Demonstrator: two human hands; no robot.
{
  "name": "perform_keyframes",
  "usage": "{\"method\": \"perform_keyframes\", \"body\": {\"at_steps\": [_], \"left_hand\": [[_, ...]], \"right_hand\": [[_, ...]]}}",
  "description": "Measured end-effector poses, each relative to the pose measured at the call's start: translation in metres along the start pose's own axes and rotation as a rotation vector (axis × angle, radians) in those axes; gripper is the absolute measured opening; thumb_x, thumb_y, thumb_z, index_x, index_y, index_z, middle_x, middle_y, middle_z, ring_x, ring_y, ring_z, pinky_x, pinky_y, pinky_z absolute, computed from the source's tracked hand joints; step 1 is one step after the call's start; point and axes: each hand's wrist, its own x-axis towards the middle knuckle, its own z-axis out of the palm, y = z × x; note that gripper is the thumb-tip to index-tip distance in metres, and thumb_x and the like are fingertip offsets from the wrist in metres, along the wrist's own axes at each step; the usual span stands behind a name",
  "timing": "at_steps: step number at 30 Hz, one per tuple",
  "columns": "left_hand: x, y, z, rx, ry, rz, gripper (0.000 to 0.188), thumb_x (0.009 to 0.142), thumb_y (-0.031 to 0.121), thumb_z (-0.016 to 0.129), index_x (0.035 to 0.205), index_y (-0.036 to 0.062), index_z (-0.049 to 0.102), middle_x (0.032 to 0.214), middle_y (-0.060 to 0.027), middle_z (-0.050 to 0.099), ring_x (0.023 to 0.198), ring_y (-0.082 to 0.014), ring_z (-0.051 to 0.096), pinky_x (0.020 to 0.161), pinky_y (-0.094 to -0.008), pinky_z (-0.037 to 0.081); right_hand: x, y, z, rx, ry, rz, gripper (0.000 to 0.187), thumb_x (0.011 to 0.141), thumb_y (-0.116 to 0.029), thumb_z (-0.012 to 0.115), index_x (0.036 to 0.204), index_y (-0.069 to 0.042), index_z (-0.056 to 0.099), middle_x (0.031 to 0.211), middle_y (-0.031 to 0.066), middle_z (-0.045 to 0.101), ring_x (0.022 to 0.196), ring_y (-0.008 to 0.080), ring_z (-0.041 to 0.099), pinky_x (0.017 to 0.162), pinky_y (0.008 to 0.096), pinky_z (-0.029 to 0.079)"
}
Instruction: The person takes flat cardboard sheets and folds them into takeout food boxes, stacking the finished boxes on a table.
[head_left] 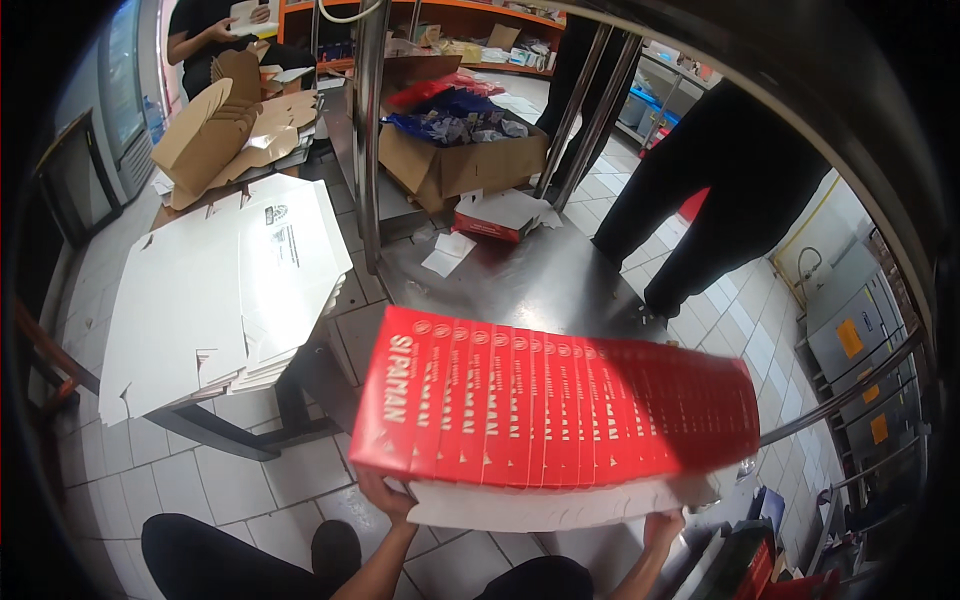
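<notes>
A long row of nested red cardboard food boxes [560, 410] with white insides lies across the space in front of me, over the edge of the metal table. My left hand [385, 497] grips its lower left end, fingers partly hidden under the cardboard. At the lower right end my right hand [664, 527] holds the white underside, and most of those fingers are hidden too. Beyond the row, a smaller red and white box [498, 214] and a white paper piece [449, 254] rest on the metal table [510, 280].
To the left, flat white cardboard sheets [200, 290] are piled on a dark-legged stand, with brown folded cartons [215, 135] behind. An open brown carton [470, 165] holds blue and red packets. Metal posts [369, 140] rise nearby. A person in dark trousers [710, 180] stands at the right.
</notes>
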Motion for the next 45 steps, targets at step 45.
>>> {"method": "perform_keyframes", "body": {"at_steps": [45], "left_hand": [[0.07,0.05,0.139,0.064,-0.253,-0.096,0.039,0.087,0.022,0.06,0.111,-0.0067,0.049,0.112,-0.025,0.05,0.11,-0.0396,0.047,0.097,-0.0473,0.036]], "right_hand": [[0.252,0.24,0.363,-0.807,-0.001,-0.278,0.052,0.095,-0.031,0.054,0.131,0.004,0.042,0.13,0.0292,0.051,0.122,0.0395,0.051,0.101,0.0427,0.039]]}}
